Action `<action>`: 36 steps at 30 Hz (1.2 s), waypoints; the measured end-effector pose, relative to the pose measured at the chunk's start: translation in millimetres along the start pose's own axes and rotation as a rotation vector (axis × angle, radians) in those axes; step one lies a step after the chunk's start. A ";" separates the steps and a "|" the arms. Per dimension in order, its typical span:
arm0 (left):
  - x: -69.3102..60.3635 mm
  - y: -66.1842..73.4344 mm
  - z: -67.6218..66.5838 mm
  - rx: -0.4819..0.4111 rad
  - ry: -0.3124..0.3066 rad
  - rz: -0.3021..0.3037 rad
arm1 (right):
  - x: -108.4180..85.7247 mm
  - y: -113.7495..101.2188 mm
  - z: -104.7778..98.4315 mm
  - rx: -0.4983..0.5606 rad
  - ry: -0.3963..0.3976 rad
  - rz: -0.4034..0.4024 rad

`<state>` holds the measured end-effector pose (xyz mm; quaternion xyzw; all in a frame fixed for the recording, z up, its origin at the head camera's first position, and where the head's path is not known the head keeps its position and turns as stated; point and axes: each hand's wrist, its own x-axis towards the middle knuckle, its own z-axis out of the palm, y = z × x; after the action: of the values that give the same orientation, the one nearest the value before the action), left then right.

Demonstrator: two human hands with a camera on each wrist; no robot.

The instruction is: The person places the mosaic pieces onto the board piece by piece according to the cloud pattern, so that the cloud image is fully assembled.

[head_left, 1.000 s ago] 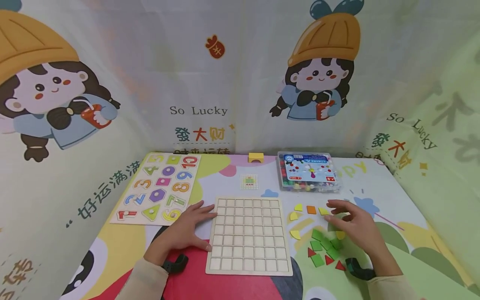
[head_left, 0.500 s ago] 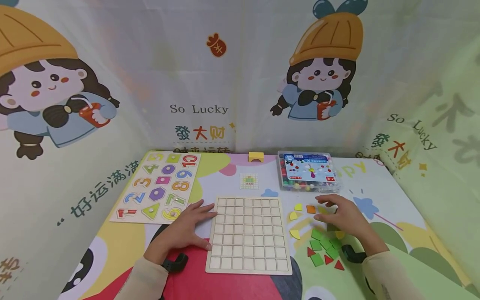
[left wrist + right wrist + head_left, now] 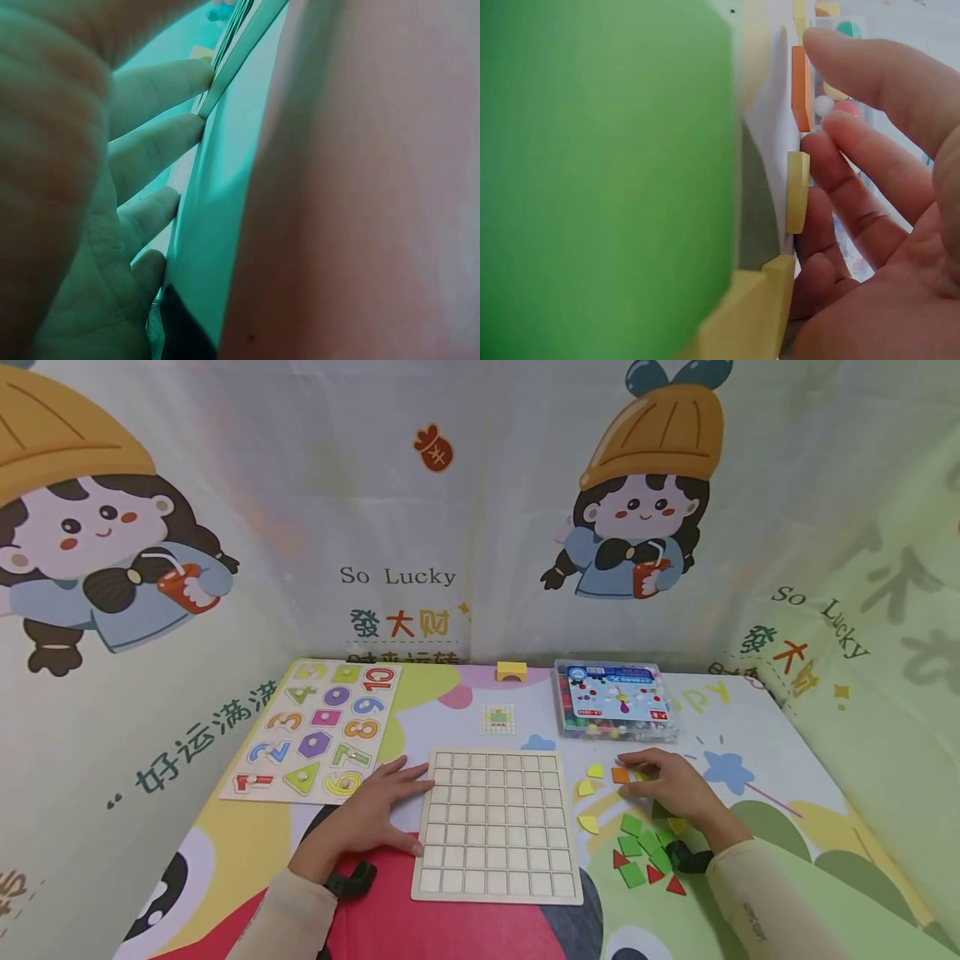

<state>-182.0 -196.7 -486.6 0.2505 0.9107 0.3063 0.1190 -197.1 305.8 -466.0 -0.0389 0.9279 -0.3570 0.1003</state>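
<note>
Left hand [image 3: 373,812], spread, touches the left edge of the grid board [image 3: 496,825]; right hand [image 3: 669,783] straddles an orange square [image 3: 618,775], pinch unclear; yellow pieces [image 3: 595,771] crowd it.

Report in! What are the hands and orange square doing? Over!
Left hand touching board. Right hand spread around orange square. Yellow pieces close by.

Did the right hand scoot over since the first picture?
Yes. In the head view, the bare right hand has moved left, closer to the pale wooden grid board and the flat orange square piece.
</note>
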 end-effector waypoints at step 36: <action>-1.8 2.5 -1.1 0.014 0.003 0.006 | 7.9 -0.7 3.7 -0.091 -0.001 0.011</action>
<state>-180.0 -196.5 -484.1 0.2535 0.9123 0.3005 0.1149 -204.0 301.7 -469.5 -0.0383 0.9434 -0.3138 0.1007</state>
